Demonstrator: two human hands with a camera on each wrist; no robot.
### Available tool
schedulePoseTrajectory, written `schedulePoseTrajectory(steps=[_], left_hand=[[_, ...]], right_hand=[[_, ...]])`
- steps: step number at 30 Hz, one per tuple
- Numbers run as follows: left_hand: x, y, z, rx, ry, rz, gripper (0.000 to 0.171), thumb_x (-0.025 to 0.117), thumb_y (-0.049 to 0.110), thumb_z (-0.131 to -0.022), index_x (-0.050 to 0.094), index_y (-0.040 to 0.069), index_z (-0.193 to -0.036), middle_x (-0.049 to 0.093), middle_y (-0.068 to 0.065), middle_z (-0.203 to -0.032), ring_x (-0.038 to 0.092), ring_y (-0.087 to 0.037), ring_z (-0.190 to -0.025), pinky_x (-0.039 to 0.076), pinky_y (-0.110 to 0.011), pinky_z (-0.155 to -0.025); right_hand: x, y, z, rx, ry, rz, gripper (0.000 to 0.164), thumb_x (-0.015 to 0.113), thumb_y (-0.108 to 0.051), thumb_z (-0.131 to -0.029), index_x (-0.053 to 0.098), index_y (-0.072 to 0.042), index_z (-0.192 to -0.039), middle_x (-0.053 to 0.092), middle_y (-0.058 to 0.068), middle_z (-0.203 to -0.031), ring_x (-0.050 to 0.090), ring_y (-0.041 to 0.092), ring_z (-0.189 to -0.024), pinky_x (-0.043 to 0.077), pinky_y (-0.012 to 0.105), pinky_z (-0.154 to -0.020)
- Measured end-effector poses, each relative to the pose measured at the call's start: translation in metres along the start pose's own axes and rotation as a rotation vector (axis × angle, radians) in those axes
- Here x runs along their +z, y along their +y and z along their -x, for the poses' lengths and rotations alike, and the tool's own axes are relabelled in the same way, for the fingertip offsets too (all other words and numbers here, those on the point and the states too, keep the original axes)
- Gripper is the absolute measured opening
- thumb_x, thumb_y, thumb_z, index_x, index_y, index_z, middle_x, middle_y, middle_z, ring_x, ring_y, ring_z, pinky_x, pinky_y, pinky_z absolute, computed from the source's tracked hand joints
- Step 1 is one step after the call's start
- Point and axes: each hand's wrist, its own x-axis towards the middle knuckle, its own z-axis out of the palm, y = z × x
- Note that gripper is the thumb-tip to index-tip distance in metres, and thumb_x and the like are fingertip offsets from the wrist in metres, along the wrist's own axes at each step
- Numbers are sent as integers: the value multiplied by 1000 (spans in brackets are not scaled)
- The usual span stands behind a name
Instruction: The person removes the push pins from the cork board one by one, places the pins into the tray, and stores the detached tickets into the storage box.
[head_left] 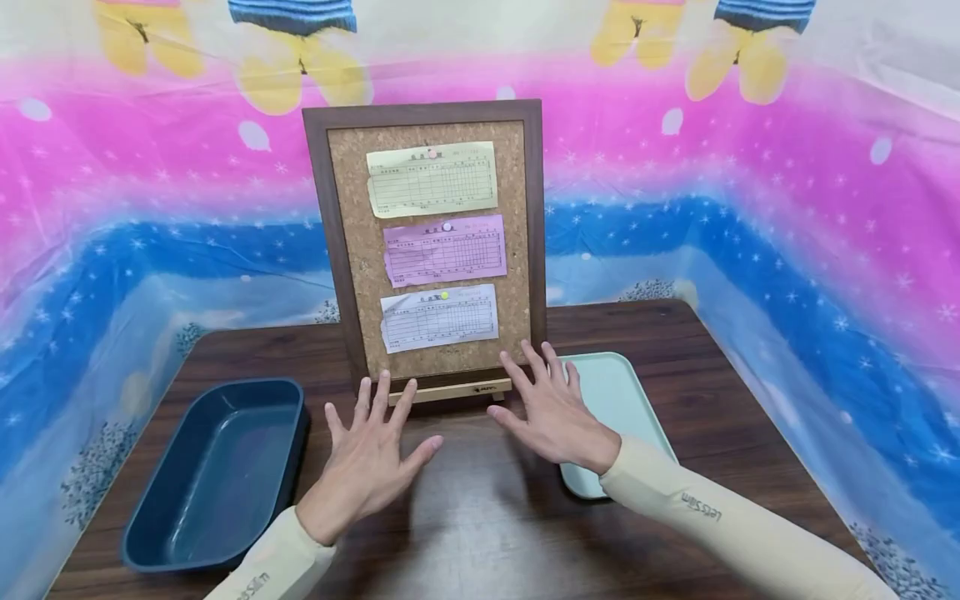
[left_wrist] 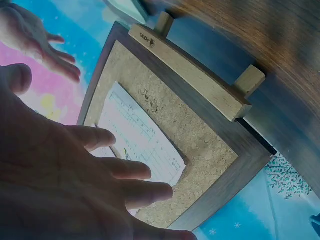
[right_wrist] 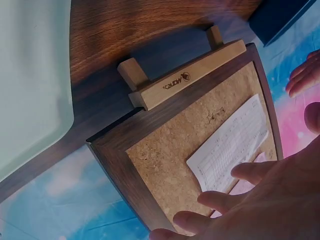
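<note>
A cork board in a dark wooden frame leans upright on a small wooden easel. Three printed slips hang on it, each under a pushpin: a pale yellow slip on top, a purple slip in the middle, a white slip lowest. My left hand, fingers spread, hovers before the board's lower left and holds nothing. Likewise spread and empty, my right hand is before the lower right corner, partly over a pale green tray. Both wrist views show the white slip beyond the fingers.
A dark blue deep tray stands on the left of the brown wooden table. The pale green tray lies at the right, under the right forearm. A patterned cloth surrounds the table's back and sides.
</note>
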Motion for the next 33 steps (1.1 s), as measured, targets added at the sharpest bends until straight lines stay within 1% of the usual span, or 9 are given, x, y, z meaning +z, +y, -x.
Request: schedulePoseTrajectory(steps=[7,12,14,18,21,24,28,31,33], left_hand=[[-4,-3,-3,9,-5,-6,84,27,75,-87,25,19,-151,8,-17,-155,5,-37,-141,1,-74,-95],[-11,-7,-7,7,4,-9,82,32,72,-88,24,19,-151,9,-18,-155,3,-38,-140,-1,-74,-95],[-14,-8,-9,8,1,-15,82,31,72,-89,23,19,-151,8,-17,-155,2,-38,-141,-2,-73,-95],[-20,-12,-14,16,16,-18,81,27,71,-90,23,19,-151,8,-17,-156,2,-38,-141,-1,-71,-98],[-24,-13,-16,19,36,-12,81,24,72,-90,23,20,-151,9,-16,-156,2,-39,-140,-1,-69,-100],[-27,-12,-17,21,50,-6,82,21,73,-89,24,20,-151,10,-16,-155,2,-40,-140,-1,-68,-100],[-29,-9,-21,28,65,16,80,26,71,-90,26,19,-151,9,-17,-155,1,-41,-140,-1,-68,-100],[-33,-7,-25,35,79,20,78,29,68,-91,25,19,-151,8,-16,-156,-1,-40,-140,-1,-68,-100],[-37,-6,-27,39,87,16,78,28,69,-91,24,18,-151,8,-17,-156,-1,-40,-140,-1,-68,-100]], right_hand=[[-4,1,-1,-7,6,28,75,36,-64,-92,24,-20,-151,14,12,-155,3,35,-141,6,66,-102],[-8,2,-4,1,-12,48,74,36,-64,-93,22,-20,-151,12,12,-156,1,34,-141,5,66,-102],[-11,2,-6,6,-9,59,74,36,-63,-93,22,-20,-151,11,12,-156,2,35,-141,6,65,-102],[-18,1,-13,-10,15,70,74,38,-62,-93,23,-19,-151,11,13,-156,3,37,-141,7,66,-101],[-24,0,-17,-26,25,49,74,39,-61,-93,22,-19,-151,11,13,-156,2,38,-140,7,67,-100],[-32,1,-19,-15,30,25,74,37,-62,-93,20,-20,-152,9,13,-156,0,36,-141,5,66,-101],[-43,1,-23,-5,59,12,74,36,-62,-94,20,-19,-152,9,12,-156,-2,32,-141,4,64,-102],[-49,-1,-26,-9,69,23,73,35,-62,-94,19,-20,-152,9,12,-156,-3,31,-141,4,64,-103],[-50,-1,-29,-13,72,30,73,35,-61,-94,20,-19,-152,8,12,-156,-4,31,-141,5,64,-103]])
